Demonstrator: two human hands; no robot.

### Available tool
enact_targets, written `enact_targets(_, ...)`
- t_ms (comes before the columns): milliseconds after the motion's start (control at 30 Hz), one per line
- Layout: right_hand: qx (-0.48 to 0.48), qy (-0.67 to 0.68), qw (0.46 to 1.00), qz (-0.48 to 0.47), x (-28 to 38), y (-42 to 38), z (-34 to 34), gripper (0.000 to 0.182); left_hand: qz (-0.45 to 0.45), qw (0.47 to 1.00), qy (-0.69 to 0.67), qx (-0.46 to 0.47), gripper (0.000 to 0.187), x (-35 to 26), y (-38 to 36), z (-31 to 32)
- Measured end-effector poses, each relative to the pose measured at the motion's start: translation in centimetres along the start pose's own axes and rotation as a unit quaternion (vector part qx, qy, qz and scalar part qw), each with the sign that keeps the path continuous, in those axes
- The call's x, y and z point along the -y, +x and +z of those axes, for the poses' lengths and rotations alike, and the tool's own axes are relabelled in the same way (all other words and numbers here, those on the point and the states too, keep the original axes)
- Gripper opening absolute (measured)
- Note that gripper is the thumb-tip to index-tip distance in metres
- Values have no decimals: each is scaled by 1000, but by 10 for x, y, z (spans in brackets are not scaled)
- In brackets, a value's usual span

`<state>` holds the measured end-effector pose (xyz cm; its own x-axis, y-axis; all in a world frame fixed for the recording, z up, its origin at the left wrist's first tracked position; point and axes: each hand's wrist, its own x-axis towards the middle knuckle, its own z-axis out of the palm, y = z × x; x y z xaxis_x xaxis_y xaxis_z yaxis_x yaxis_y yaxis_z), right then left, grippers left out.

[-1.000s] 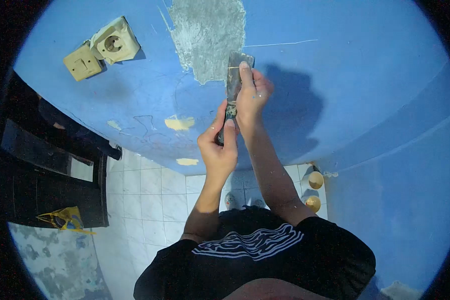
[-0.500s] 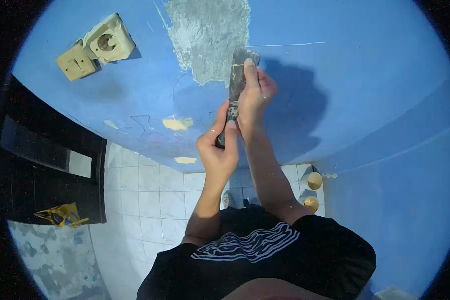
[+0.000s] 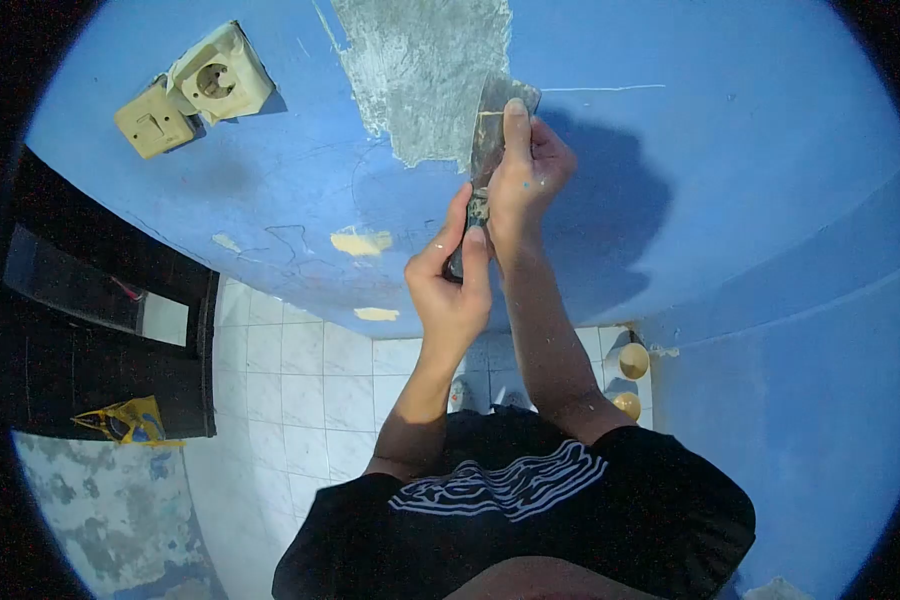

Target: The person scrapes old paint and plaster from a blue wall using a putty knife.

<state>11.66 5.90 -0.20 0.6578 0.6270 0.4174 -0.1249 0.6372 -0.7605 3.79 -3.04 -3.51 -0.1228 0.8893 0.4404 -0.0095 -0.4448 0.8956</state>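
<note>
Both my hands are on one putty knife [image 3: 487, 150], its broad blade up and its dark handle down. My left hand [image 3: 453, 275] is wrapped round the handle, with the thumb along it. Higher up, my right hand [image 3: 528, 180] grips the blade, thumb lying flat on its face and the other fingers curled behind its right edge. The blade's top end lies at the right edge of a bare grey patch [image 3: 425, 85] on the blue wall [image 3: 610, 60]. Whether the edge presses on the wall cannot be made out.
A socket [image 3: 220, 80] and a switch [image 3: 155, 120] sit at the wall's upper left. Pale yellow spots [image 3: 362, 243] mark the wall lower down. Two round containers [image 3: 633, 361] stand on the tiled floor [image 3: 300, 385]. A yellow plastic wrapper [image 3: 130, 420] lies at the left by dark furniture [image 3: 50, 370].
The putty knife and both hands have shifted slightly up and to the right in view. The grip of both hands stays the same.
</note>
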Motion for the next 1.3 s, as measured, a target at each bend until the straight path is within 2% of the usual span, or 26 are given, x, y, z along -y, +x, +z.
enact_targets(67, -1, 34, 999, 39, 5, -1, -1, 32, 8, 1000, 14, 2, 40, 1, -2, 0)
enact_targets(167, 10, 10, 997, 72, -6, -7, -8, 31, 1, 1000, -16, 13, 40, 3, -12, -4)
enact_targets(200, 9, 10, 997, 69, -5, -5, -6, 31, 0, 1000, -14, 5, 40, 2, -11, -2)
enact_targets(267, -14, 9, 999, 38, -2, -4, -2, 45, -4, 1000, -13, 1, 40, 3, -10, 2)
enact_targets(400, 1, -7, 998, 59, -2, -7, -8, 46, -24, 999, -25, 0, 40, 0, -14, -1)
enact_targets(467, 5, -2, 999, 44, -6, -7, -7, 32, -11, 999, -30, 4, 40, -2, -10, -3)
enact_targets(567, 6, 48, 999, 14, 8, 3, 1, 34, -13, 1000, -12, 7, 40, -1, -2, -1)
enact_targets(700, 8, 35, 998, 51, 4, -3, -5, 36, 2, 1000, -9, 7, 40, 6, -10, -5)
enact_targets(767, 27, -58, 998, 6, -1, -9, -8, 46, 2, 1000, -9, 11, 40, 9, -8, -7)
enact_targets(900, 6, -20, 1000, 3, 5, 2, -1, 45, -20, 1000, -13, 6, 40, 0, -2, 0)
enact_targets(967, 15, 38, 998, 51, 11, 2, 0, 35, -20, 999, -40, 2, 40, 0, -2, 3)
enact_targets(1067, 18, -10, 998, 61, 6, -8, -6, 35, -48, 998, -33, -2, 40, -1, -11, -2)
enact_targets(1167, 3, 7, 997, 79, 11, -5, 0, 43, -41, 998, -51, 3, 40, -7, -8, 0)
enact_targets(1300, 19, 28, 997, 68, 10, -7, -2, 42, -27, 999, -36, -4, 39, -3, -9, -2)
